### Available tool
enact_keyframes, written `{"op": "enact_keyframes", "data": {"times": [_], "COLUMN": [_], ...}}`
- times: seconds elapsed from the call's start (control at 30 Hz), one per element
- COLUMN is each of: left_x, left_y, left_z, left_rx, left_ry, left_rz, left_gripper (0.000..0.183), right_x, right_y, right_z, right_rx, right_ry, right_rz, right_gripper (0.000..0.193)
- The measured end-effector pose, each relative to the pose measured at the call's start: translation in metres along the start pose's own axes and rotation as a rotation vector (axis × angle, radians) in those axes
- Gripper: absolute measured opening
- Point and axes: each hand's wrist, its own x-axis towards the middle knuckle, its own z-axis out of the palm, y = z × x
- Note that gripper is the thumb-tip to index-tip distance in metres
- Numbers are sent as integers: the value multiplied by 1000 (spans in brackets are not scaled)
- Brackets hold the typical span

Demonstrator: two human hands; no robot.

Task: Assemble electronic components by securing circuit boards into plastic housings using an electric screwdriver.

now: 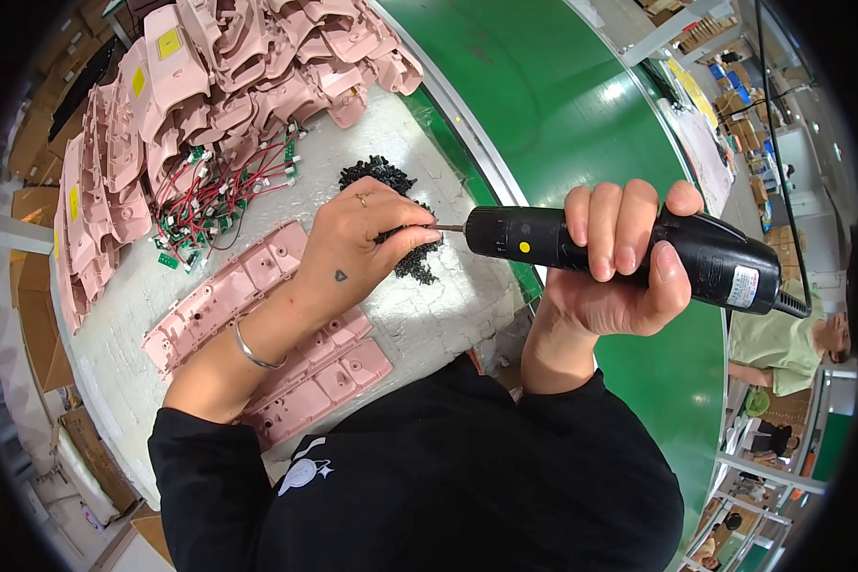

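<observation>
My right hand (629, 253) is wrapped round a black corded electric screwdriver (520, 232), held level with its bit pointing left. At the end of the bit (451, 228), the thumb and fingers of my left hand (367, 224) are pinched together; whatever small piece they may hold is hidden. Below and behind that hand, a heap of small black screws (418, 265) lies on the white padded worktop (458, 319). Long pink plastic housings (219, 296) lie side by side under my left forearm, which covers part of them.
Stacked pink plastic shells (248, 76) fill the far left. Beside them is a tangle of green circuit boards with red wires (200, 205). A green conveyor belt (543, 86) with a metal rail runs along the right. The screwdriver's cord (782, 172) hangs at right; another person (782, 343) is beyond.
</observation>
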Motion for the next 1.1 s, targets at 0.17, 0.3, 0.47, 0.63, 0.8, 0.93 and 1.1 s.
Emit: {"op": "enact_keyframes", "data": {"times": [0.17,0.3,0.47,0.63,0.8,0.93,1.1], "left_x": [-5,-11,-23,-54,-120,-130,-139], "left_y": [-2,-6,15,17,-25,-49,-67], "left_z": [-4,-7,-24,-93,-190,-204,-188], "left_rx": [-44,-21,102,443,899,706,565], "left_ry": [24,12,-31,-10,98,315,389], "left_rz": [-27,152,-20,-45,-292,-911,-834], "left_gripper": [12,12,22,34,19,29,28], "right_x": [-1,-4,-9,-8,-4,0,5], "right_y": [5,-1,6,24,37,50,49], "right_z": [9,20,26,17,11,20,18], "right_rx": [27,65,80,16,14,72,54], "right_ry": [-83,-166,-181,-91,-26,-51,32], "right_rz": [17,-1,-47,34,88,81,122], "right_gripper": [33,30,31,32,33,33,27]}}
